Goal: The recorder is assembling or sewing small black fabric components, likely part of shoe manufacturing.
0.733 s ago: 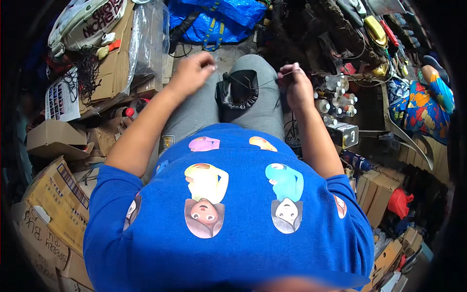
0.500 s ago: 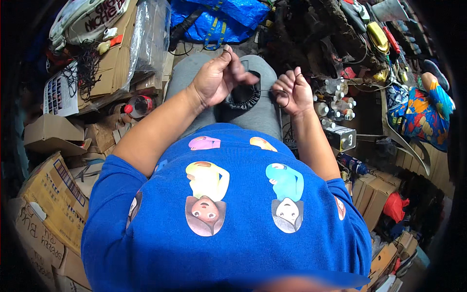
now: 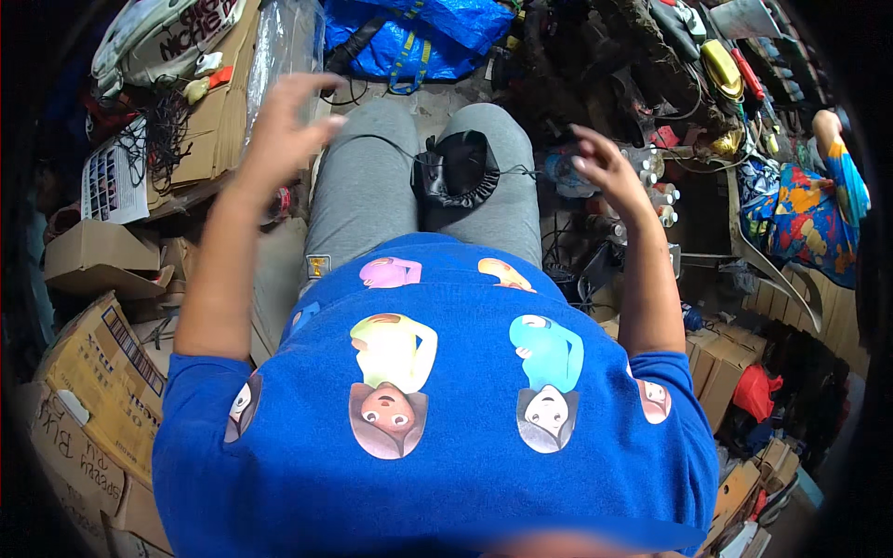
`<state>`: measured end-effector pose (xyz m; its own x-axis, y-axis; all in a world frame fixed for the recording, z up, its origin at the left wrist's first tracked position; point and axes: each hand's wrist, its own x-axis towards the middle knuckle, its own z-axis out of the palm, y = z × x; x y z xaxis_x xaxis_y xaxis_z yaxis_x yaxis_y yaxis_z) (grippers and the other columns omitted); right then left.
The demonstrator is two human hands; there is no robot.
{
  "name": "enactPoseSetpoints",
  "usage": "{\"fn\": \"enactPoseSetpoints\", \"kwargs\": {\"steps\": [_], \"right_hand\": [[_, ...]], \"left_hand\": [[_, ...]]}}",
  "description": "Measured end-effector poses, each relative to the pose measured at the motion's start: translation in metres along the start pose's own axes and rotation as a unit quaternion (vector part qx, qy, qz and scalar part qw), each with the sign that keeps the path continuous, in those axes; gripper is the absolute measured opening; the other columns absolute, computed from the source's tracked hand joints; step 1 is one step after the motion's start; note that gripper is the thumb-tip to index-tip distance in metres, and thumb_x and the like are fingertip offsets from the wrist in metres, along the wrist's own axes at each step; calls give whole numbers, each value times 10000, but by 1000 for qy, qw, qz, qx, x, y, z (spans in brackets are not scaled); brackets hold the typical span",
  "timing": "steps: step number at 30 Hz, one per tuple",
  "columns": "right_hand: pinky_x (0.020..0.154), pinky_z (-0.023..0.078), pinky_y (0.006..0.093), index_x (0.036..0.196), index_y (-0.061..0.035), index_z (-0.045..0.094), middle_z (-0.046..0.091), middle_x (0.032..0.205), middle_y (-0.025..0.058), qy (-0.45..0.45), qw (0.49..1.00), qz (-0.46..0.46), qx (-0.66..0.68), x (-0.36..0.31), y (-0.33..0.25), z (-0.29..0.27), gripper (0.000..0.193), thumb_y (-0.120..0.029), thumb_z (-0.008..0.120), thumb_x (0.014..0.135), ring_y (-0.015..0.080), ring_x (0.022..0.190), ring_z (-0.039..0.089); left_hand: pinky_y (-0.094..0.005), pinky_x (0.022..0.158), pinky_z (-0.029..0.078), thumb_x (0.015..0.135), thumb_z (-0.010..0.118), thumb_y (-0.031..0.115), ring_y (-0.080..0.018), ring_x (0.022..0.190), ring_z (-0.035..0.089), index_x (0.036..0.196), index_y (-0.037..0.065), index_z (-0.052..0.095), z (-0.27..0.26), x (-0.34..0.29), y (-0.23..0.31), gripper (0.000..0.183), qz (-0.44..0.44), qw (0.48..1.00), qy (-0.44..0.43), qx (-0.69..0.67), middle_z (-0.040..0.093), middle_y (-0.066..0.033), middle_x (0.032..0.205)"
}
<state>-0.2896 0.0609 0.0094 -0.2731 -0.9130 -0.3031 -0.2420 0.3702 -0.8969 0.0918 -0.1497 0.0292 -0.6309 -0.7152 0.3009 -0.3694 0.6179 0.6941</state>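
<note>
A black shiny piece with a gathered, ruffled edge [image 3: 463, 197] lies across my thighs, mostly on the right one, its round opening facing up. A thin black cord [image 3: 381, 139] runs from its left side over my left thigh, and a short tied end sticks out to the right. My left hand [image 3: 286, 135], smeared by motion, is raised left of my knees with thumb and fingers apart, holding nothing I can see. Over the clear plastic bottles my right hand [image 3: 609, 172] hovers with its fingers loosely bent and apart, clear of the cord.
A blue woven bag [image 3: 446, 42] lies ahead of my knees. Flattened cardboard [image 3: 219, 121] and boxes [image 3: 102, 256] crowd the left. At right are small bottles [image 3: 662, 200], a curved metal strip [image 3: 781, 279] and another person in bright patterned clothes [image 3: 809, 219].
Both hands have let go of the black cord and spread apart, the left moving left, the right moving right. The gathered black piece now rests on my lap.
</note>
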Motion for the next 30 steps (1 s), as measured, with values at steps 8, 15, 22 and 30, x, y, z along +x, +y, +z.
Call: {"fn": "enactPoseSetpoints", "kwargs": {"steps": [8,15,22,30], "right_hand": [[582,430,317,783,-37,585,546,638,46,-216,926,-109,-291,44,-69,78,220,-218,709,768,128,605,490],[553,415,257,771,-4,595,562,631,15,-54,994,24,-97,8,-35,94,253,-241,681,796,68,602,482],[619,482,330,873,-4,655,643,726,148,-104,954,-17,-282,17,-59,91,355,-319,714,722,232,665,626],[561,457,286,851,-11,645,610,640,65,-195,952,128,-199,17,-54,87,296,-288,695,758,140,582,575]], "left_hand": [[-412,728,474,715,705,213,-324,857,577,878,63,559,103,-13,64,265,107,932,-347,18,539,-115,908],[-369,761,459,704,692,64,-302,884,568,923,57,589,105,-18,45,242,88,937,-318,-117,553,-105,954],[-383,753,457,726,710,251,-296,899,563,903,57,599,100,-15,56,285,11,923,-378,-67,547,-112,932],[-375,785,451,737,702,211,-288,911,561,899,72,618,105,-15,37,230,87,929,-332,-137,554,-88,956]]}}
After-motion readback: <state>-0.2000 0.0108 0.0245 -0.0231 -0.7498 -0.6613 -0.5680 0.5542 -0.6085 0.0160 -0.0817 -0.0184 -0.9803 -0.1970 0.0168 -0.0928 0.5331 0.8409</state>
